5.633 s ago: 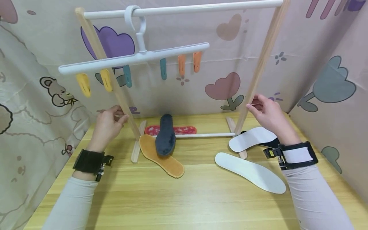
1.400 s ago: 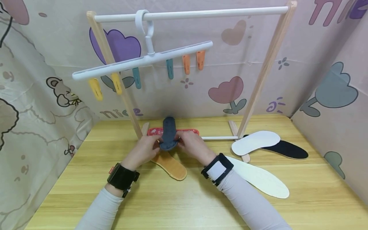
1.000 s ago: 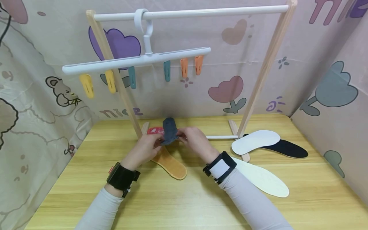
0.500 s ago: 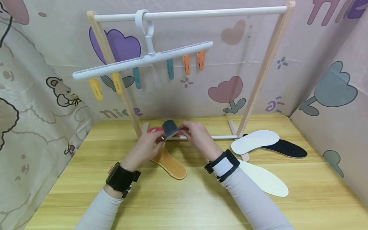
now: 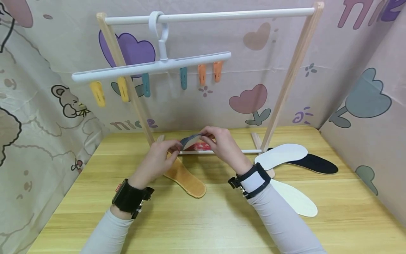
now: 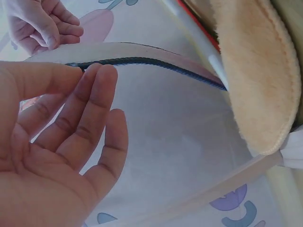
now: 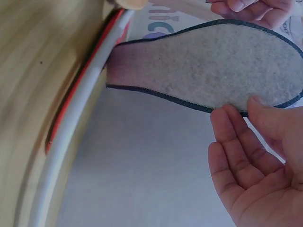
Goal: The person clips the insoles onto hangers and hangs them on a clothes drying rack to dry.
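A dark blue-grey insole is raised between both hands, tilted so it appears narrow in the head view. My left hand pinches its left edge between thumb and fingers. On the opposite edge, my right hand pinches with thumb and fingertips. The right wrist view shows the insole's light grey felt underside with dark stitched edging. Beneath it, a red patterned insole lies behind the rack's lower bar. A tan fleecy insole rests on the table by the left hand, its upper end hidden.
A white hanger with yellow clips, teal clips and orange clips hangs from the rack's top rail. At right lie a white insole, a black one and a pale one.
Both hands have come in from the rack's posts to the dark insole and gripped its edges. The insole has lifted and tipped up, uncovering more of the red one. The hanger sways.
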`<act>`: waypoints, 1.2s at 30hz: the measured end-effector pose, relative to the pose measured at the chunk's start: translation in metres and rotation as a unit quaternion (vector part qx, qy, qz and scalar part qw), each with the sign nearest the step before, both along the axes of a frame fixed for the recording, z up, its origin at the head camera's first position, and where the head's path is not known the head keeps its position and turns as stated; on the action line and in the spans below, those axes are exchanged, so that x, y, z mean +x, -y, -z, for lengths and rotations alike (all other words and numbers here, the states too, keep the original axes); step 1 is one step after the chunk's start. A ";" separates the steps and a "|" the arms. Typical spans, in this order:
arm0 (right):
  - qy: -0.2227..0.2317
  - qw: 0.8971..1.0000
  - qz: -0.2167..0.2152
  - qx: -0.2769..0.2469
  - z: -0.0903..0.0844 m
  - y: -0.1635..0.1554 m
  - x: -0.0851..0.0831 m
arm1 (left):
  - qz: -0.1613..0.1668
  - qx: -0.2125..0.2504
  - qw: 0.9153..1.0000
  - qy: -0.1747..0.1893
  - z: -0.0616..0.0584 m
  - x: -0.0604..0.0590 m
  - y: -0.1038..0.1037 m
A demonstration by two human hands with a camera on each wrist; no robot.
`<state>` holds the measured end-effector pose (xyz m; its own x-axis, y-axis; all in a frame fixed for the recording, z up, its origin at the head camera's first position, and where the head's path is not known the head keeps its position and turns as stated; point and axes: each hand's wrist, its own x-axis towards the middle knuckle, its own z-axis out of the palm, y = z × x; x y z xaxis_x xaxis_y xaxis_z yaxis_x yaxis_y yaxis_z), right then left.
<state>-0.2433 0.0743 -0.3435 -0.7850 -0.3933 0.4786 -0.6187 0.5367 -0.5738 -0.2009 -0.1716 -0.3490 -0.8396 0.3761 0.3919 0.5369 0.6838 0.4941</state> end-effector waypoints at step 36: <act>0.101 0.981 -0.149 -0.070 -0.038 -0.008 0.029 | 0.070 0.065 0.995 -0.004 -0.015 0.013 -0.007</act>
<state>-0.2146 0.0827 -0.3058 -0.7299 -0.5612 0.3903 -0.6020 0.2572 -0.7559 -0.1882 -0.1643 -0.3337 -0.7791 0.4349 0.4515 0.6269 0.5330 0.5683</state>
